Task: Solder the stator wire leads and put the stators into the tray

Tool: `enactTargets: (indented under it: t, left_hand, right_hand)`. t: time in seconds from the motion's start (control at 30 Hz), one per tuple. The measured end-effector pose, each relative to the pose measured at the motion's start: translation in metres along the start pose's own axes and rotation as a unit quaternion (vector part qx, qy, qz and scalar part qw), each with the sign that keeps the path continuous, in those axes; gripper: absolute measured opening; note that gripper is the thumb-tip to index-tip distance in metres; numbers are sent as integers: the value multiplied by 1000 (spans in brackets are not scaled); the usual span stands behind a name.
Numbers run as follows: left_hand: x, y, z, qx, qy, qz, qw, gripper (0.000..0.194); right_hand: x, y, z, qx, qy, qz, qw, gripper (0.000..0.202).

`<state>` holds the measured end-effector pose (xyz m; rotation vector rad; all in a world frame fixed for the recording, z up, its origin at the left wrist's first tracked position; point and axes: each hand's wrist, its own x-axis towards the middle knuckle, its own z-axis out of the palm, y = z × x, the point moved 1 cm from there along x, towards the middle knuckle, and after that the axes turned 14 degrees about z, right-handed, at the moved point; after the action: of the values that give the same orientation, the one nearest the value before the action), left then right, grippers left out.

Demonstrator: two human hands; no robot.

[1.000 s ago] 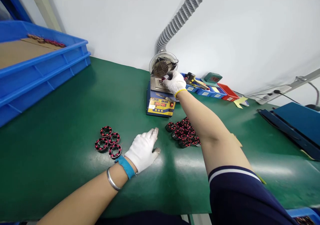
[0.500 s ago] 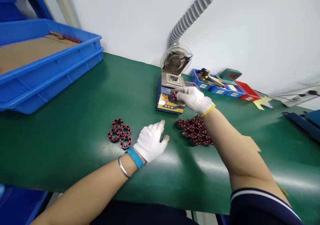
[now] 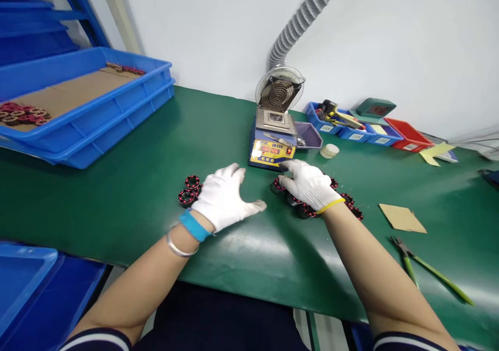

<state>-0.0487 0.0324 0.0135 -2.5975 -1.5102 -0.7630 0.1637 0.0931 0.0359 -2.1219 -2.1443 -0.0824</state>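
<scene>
My left hand (image 3: 224, 197), in a white glove, has its fingers and thumb spread over the green mat and holds nothing. It partly covers a small group of black and red rings (image 3: 187, 198). My right hand (image 3: 309, 183), also gloved, is over a larger cluster of such rings (image 3: 306, 211). Its fingertips are beside the ring at the cluster's left end, with a gap between thumb and forefinger. Behind the hands stands a blue and yellow solder pot (image 3: 272, 145) with lit digits and tweezers lying across its front.
A large blue tray (image 3: 117, 104) holding rings is at the left. A purple bin (image 3: 309, 135), a round white tub (image 3: 329, 151), and blue and red bins (image 3: 409, 135) stand right of the pot. Green-handled cutters (image 3: 432, 273) and a cardboard piece (image 3: 403, 218) lie at the right.
My right hand has come down from the pot's front to the right cluster and no longer holds a ring. My left hand has shifted left and opened wider. The view has shifted.
</scene>
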Motion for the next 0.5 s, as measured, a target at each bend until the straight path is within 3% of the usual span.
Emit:
enactTargets:
  t: [0.07,0.13,0.2,0.27,0.33,0.43,0.5]
  left_hand:
    - [-16,-9,-20,59,-60,-18,996,65]
    - [-37,-18,-30,102,-104,-29,989,51]
    - [-56,-23,-27,127,-122,-37,984,47]
    - [-70,-25,-14,140,-109,-42,983,43]
    - [-75,-23,2,149,-69,-37,986,32]
    - [-65,-15,18,133,-9,-3,991,21]
    - [-51,-5,22,82,5,28,996,17]
  right_hand:
    - [-26,-5,9,108,83,-68,988,41]
    - [-53,-12,26,191,108,-166,961,37]
    - [-73,-19,48,232,95,-241,938,33]
    - [-85,-25,66,256,63,-265,928,31]
    - [-90,-31,74,282,6,-238,929,32]
    - [-91,-39,71,348,-97,-116,925,43]
    - [-91,-42,66,444,-168,-28,880,53]
